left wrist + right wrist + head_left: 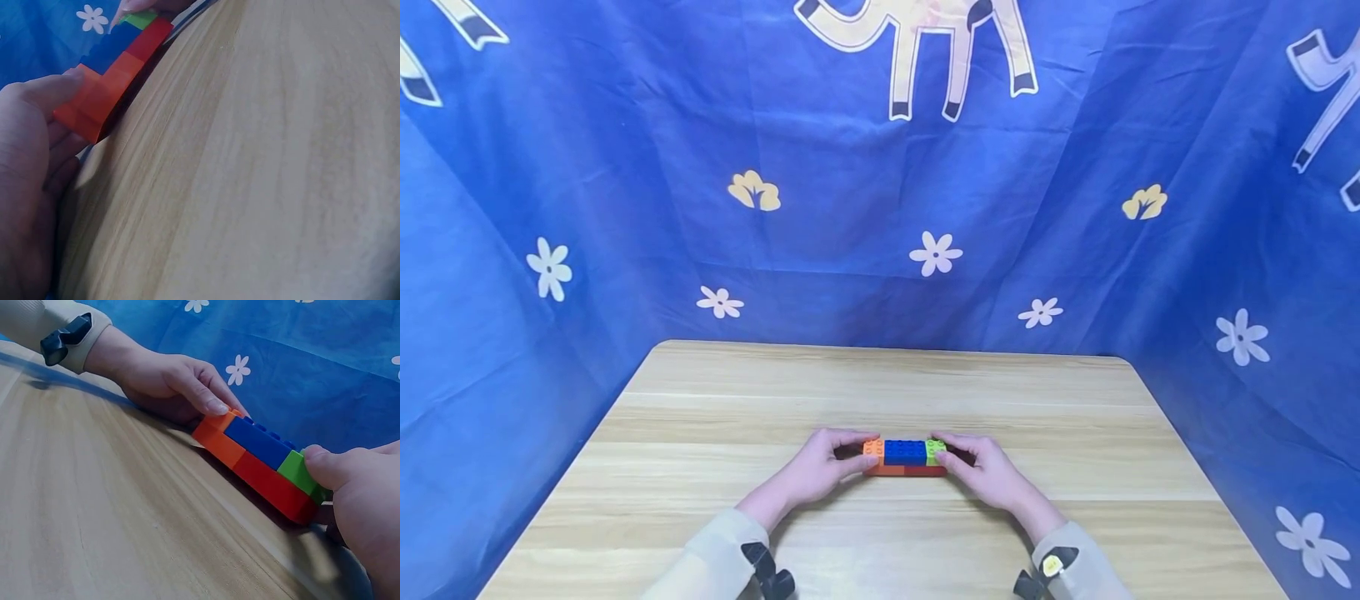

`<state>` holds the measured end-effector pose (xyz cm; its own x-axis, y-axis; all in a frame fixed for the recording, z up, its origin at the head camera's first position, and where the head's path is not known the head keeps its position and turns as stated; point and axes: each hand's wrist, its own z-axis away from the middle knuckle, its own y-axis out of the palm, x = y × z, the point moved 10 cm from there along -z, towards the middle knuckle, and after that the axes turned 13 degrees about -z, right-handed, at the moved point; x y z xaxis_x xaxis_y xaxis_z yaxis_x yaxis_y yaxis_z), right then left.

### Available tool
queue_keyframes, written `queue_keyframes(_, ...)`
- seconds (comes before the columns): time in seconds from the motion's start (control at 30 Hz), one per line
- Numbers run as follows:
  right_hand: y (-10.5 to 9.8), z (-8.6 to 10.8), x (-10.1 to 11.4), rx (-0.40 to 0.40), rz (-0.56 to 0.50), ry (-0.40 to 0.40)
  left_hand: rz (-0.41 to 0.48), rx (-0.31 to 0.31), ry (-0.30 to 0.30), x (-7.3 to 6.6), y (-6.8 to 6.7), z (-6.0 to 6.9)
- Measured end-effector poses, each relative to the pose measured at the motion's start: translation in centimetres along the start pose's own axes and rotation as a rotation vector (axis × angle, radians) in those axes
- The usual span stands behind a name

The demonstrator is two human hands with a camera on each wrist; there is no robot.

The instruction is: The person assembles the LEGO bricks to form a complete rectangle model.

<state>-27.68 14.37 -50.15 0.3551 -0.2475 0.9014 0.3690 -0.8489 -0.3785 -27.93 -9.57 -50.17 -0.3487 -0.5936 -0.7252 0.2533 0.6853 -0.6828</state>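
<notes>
Toy building bricks form a two-layer block at the middle of the table. Its top row has an orange brick (873,448) at the left, a blue brick (905,452) in the centre and a lime green brick (935,450) at the right. Below them lie a longer orange brick (219,447) and a red brick (275,487), end to end. My left hand (820,469) pinches the block's left end, thumb on the near side of the orange brick. At the other end my right hand (988,472) pinches the green brick between thumb and fingers. Some fingertips are hidden behind the block.
The wood-grain table (880,392) has rounded far corners and extends around the block on every side. A blue cloth (842,250) with flower and animal prints hangs behind it and along both sides. Dark straps with small devices (767,575) circle both sleeves.
</notes>
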Motion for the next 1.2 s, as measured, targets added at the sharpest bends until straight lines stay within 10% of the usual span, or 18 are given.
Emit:
queue_keyframes(0.63, 0.5, 0.4, 2.4, -0.010, 0.113, -0.216, 0.007, -0.011, -0.006, -0.1, -0.1, -0.1)
queue_keyframes(1.03, 0.3, 0.1, 1.8, 0.021, 0.122, -0.157, -0.283, -0.160, 0.220, -2.7, -1.2, 0.8)
queue_keyframes(1.2, 0.1, -0.1, 1.1, 0.023, 0.119, -0.119, -0.242, -0.135, 0.175, -2.0, -0.9, 0.6)
